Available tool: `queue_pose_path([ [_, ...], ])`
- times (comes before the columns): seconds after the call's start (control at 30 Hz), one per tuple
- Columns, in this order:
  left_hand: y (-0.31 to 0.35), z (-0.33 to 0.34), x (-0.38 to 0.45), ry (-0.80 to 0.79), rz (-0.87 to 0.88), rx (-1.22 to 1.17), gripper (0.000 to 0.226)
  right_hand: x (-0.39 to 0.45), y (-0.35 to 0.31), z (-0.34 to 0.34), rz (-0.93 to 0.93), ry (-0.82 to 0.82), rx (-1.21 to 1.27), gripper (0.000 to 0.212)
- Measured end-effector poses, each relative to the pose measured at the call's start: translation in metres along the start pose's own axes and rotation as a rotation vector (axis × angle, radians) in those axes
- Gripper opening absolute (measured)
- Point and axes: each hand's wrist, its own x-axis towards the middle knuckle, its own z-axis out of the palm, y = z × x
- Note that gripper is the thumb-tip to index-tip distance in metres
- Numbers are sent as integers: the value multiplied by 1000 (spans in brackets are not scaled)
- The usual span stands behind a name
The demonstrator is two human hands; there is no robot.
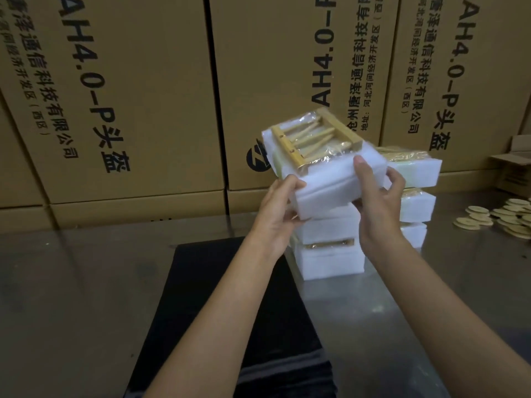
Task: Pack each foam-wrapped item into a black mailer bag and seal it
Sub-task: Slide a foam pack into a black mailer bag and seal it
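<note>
Both hands wrapped round the white foam-wrapped wooden rack [321,168], lifted off the white foam stack [330,248]: left hand [275,208] under its near corner, right hand [379,202] on its side. Keep level. Lower gently toward the flat black mailer bags [218,297] on the shiny steel worktop [71,282]. Grip firmly; slippery foam.

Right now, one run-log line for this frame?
stage: pickup | left hand + right hand: grip top foam-wrapped item, tilted above stack | black mailer bags: flat on table, nearer the person | item not bagged
</note>
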Motion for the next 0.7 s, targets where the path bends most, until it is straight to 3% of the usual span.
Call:
queue_pose_path([
  [0.07, 3, -5, -25, -37, 24, 12, 52, -22, -4, 7, 124, -148, 276, 71],
  [0.17, 3, -25, -59, -109, 74, 109, 64, -58, 1, 13, 262, -326, 314, 61],
  [0.27, 4, -69, -88, -199, 32, 379, 85, -87, 10, 8, 338, -238, 341, 58],
  [0.4, -9, -144, -120, -211, -181, 962, 66, -121, 38, -9, 422, -156, 415, 47],
  [0.5, -41, -185, -137, -228, -331, 1308, 77, -141, 63, -19, 457, -133, 426, 46],
  [0.7, -65, -194, -132, -194, -178, 1395, 67, -147, 92, -34, 444, -182, 423, 56],
])
